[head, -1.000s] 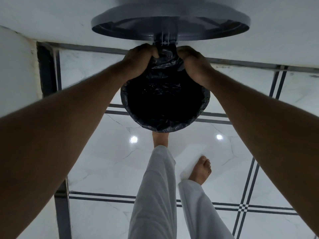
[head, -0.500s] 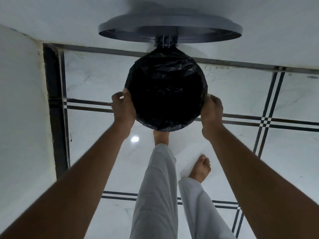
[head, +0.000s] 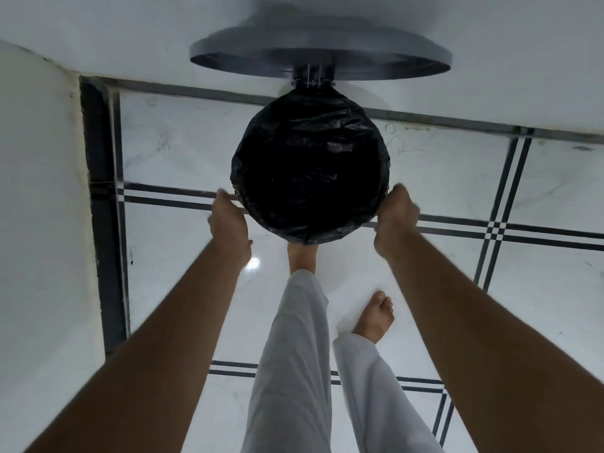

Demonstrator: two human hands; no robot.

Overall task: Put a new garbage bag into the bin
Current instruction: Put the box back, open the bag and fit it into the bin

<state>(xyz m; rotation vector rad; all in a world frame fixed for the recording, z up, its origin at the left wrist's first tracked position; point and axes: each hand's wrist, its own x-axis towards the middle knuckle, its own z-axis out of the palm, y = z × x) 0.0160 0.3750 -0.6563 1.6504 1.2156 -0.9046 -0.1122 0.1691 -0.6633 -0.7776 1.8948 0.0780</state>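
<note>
The floor (head: 457, 178) fills most of the view from above: pale, glossy marble-look tiles crossed by thin dark double lines, with a wide dark band along the left edge where it meets a white wall (head: 36, 207). A second white wall (head: 490, 34) runs across the top. Against that far wall the bin's round grey lid (head: 320, 55) stands swung open, hinged at the back of the bin (head: 313, 82), whose body is otherwise covered from this angle. The black garbage bag (head: 310, 168) already sits in the bin, its crinkled plastic stretched over the round rim all the way round, the inside dark. Two bare forearms reach in from the bottom corners. White trouser legs (head: 294, 371) come up the middle; one bare foot (head: 302, 256) is partly hidden under the front edge of the bin, and the other foot (head: 376, 317) stands further back to the right. The left hand (head: 228, 220) is at the bag's lower left edge, fingers blurred; whether it grips the plastic or only touches it cannot be told. The right hand (head: 397, 214) is at the lower right edge with its fingers curled in against the bag's overhang, seemingly pinching the plastic there.
</note>
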